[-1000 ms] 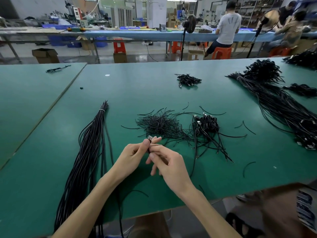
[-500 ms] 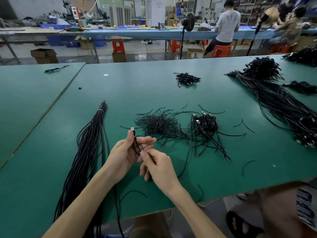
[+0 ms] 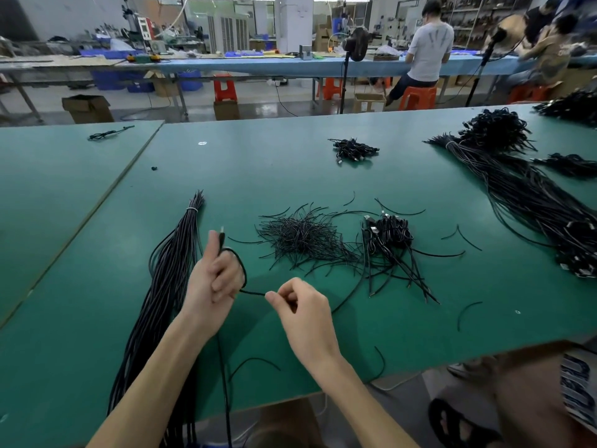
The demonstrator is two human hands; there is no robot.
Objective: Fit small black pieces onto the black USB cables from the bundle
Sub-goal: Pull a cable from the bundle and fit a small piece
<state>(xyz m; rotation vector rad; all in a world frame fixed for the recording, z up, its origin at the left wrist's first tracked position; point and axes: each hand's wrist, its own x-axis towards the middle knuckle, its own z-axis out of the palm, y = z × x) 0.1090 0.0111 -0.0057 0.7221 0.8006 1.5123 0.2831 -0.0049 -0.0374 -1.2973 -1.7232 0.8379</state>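
Head view shows the left hand gripping one black USB cable just below its plug, which pokes up toward 12 o'clock past the thumb. The cable loops around the outside of the curled fingers and runs toward 3 o'clock to the right hand, whose thumb and forefinger pinch it. The hands are apart, with a short, taut stretch of cable between them lying roughly 9 to 3, and both seem raised a little off the green desk. Past the right hand the slack arcs away toward 2 o'clock along the desk. The bundle lies just beside the left hand at 9 o'clock, its long axis running 12 to 6, tied near the far end. The pile of small black pieces sits at 1 o'clock from the hands, near but not touching. The right hand is the closer one, so I judge it the likelier to release and reach for a piece while the left holds the loop. A heap of coiled cables lies at 2 o'clock, just beside that pile
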